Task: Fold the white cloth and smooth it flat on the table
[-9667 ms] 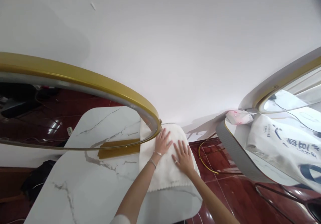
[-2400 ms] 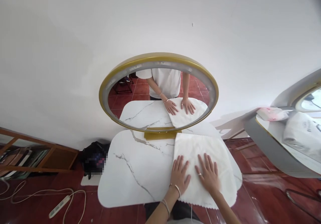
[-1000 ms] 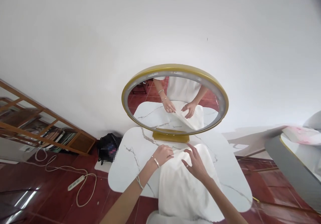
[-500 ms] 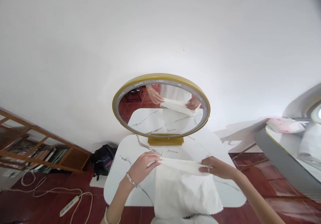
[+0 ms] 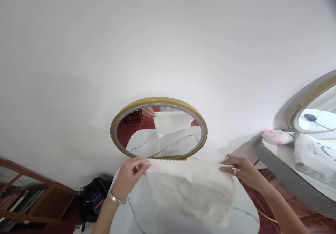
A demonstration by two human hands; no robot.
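A white cloth (image 5: 190, 188) with a scalloped edge hangs in the air above the white marble table (image 5: 243, 214), stretched between both hands. My left hand (image 5: 130, 174) pinches its upper left corner, and my right hand (image 5: 240, 171) pinches its upper right corner. The cloth's lower part is blurred and drapes toward me. Behind it stands a round gold-framed mirror (image 5: 159, 128), which reflects the cloth and the table top.
A white wall fills the upper view. A black bag (image 5: 91, 199) lies on the red floor at the left, beside a wooden shelf (image 5: 23, 206). At the right stands another table with a second mirror (image 5: 312, 111), a pink-and-white packet (image 5: 277, 136) and a white printed bag (image 5: 315, 155).
Both hands have lifted the cloth off the table and spread it wider. The view has tilted up, so the mirror sits lower in the frame.
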